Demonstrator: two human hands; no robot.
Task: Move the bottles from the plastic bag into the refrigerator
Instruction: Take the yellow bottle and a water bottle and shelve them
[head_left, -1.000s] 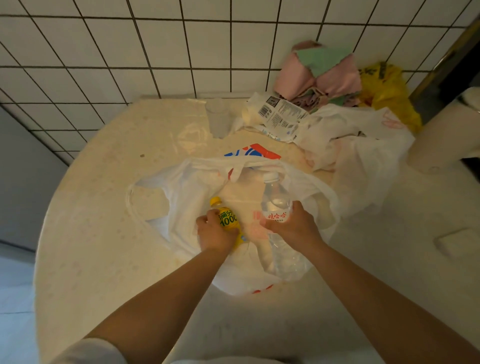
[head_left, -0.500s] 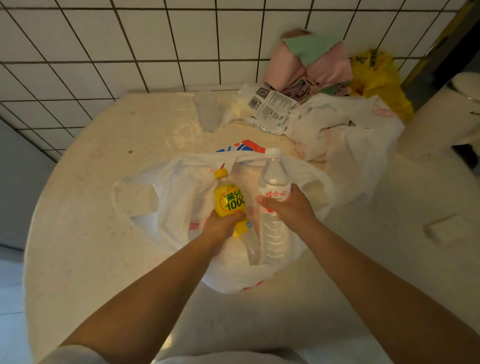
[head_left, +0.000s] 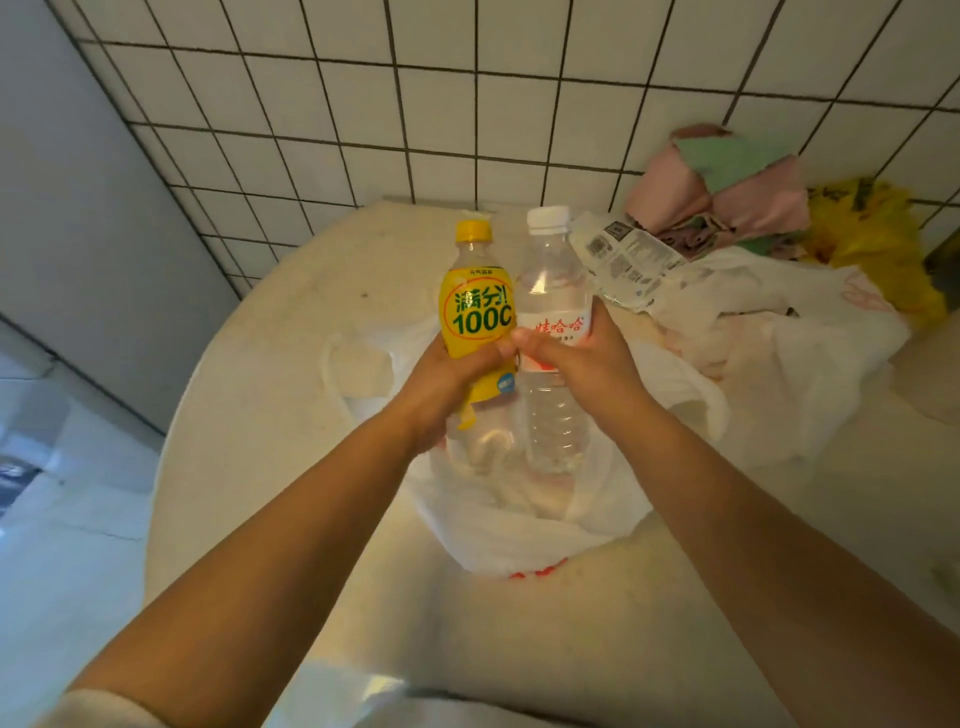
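Observation:
My left hand (head_left: 447, 379) grips a yellow-labelled drink bottle (head_left: 475, 306) with a yellow cap. Right beside it, my right hand (head_left: 576, 358) grips a clear water bottle (head_left: 553, 291) with a white cap and a red-lettered label. Both bottles stand upright, side by side, lifted above the white plastic bag (head_left: 519, 525) that lies slack on the round table (head_left: 270, 374). The bag's inside is mostly hidden behind my hands and the bottles. No refrigerator is in view.
Behind the bottles lie a crumpled clear wrapper with printed labels (head_left: 623, 260), another white bag (head_left: 779, 332), pink and green cloths (head_left: 727, 187) and a yellow bag (head_left: 872, 234). A tiled wall (head_left: 467, 104) backs the table. A grey panel (head_left: 78, 208) stands at the left.
Both hands have lifted the two bottles up out of the white bag, and my view has turned to the left.

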